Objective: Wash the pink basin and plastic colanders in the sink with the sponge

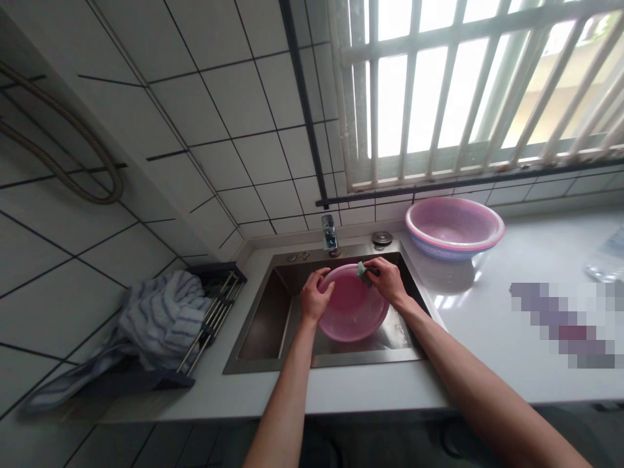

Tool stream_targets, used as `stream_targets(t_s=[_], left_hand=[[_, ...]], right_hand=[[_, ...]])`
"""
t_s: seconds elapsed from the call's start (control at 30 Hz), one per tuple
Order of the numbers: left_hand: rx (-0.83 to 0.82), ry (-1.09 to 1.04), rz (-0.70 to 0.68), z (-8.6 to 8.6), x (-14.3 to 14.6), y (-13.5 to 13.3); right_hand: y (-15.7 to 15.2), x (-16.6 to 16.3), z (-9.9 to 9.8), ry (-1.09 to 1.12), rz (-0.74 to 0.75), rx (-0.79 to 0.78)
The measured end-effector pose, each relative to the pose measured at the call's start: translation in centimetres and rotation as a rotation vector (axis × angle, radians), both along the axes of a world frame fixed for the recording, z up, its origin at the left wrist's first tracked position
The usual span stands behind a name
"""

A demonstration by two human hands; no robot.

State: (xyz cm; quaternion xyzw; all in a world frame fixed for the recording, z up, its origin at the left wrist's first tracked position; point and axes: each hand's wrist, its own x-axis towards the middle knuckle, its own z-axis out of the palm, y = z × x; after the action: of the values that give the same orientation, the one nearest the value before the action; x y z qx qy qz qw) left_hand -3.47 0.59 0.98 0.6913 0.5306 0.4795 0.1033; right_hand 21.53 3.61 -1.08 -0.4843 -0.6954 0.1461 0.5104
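Observation:
A pink plastic basin (348, 315) sits tilted in the steel sink (263, 305), its inside facing me. My left hand (316, 296) grips the basin's left rim, thumb on the inner side and fingers behind. At the upper right rim, my right hand (387, 278) is closed on a small pale green sponge (361, 273), which touches the basin there. A darker part shows under the fingers, too small to make out. Behind the basin stands the chrome faucet (329, 234); I cannot tell whether water runs.
More basins, pink over blue, form a stack (455, 227) on the right counter (487, 318). A round metal drain strainer (381, 238) lies behind the sink. To the left, a striped cloth (163, 312) covers part of a dark rack (214, 318). A barred window (439, 97) is above.

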Motion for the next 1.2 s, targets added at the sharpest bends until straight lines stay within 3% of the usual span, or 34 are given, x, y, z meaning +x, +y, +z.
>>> stream_targets(t_s=[0.43,0.67,0.87,1.07,1.2], left_hand=[[-0.112,0.034,-0.127,-0.3,1.2,-0.5],[-0.128,-0.044,-0.08,-0.2,1.3,-0.4],[-0.155,0.013,-0.092,0.0,1.5,-0.6],[-0.159,-0.005,-0.07,0.0,1.4,-0.6],[-0.171,0.039,-0.09,-0.2,1.6,-0.6]], right_hand=[[-1.2,-2.0,1.1,-0.165,0.182,0.067],[-0.5,-0.8,0.9,-0.154,0.092,0.07],[-1.2,-2.0,1.4,-0.202,0.169,0.143],[-0.7,-1.2,1.2,-0.212,0.091,0.11],[-1.3,-2.3,1.3,-0.236,0.171,0.116]])
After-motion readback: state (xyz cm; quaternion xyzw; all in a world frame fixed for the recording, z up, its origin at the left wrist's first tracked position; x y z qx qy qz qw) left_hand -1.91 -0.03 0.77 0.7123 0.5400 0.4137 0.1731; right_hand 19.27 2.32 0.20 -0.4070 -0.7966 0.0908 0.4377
